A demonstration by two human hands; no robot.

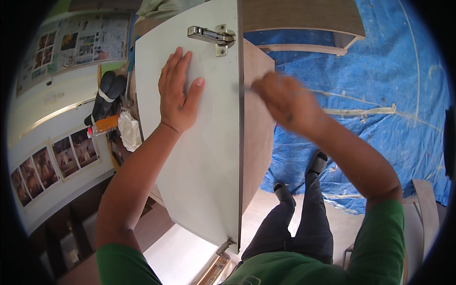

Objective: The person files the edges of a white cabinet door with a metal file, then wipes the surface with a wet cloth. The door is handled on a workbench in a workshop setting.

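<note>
A wrinkled blue plastic sheet [403, 156] spreads over the floor, giving the right arm open room. The large white flat panel [204, 142], dark along its straight right edge, fills the middle. A brown wooden cabinet [299, 16] stands beyond. The left hand [178, 92] lies flat on the panel, thumb apart. The blurred right hand [287, 102] curls beside the dark edge; whether its fingers clamp anything, I cannot tell. A silver metal hinge [221, 39] sits near the panel's far end.
</note>
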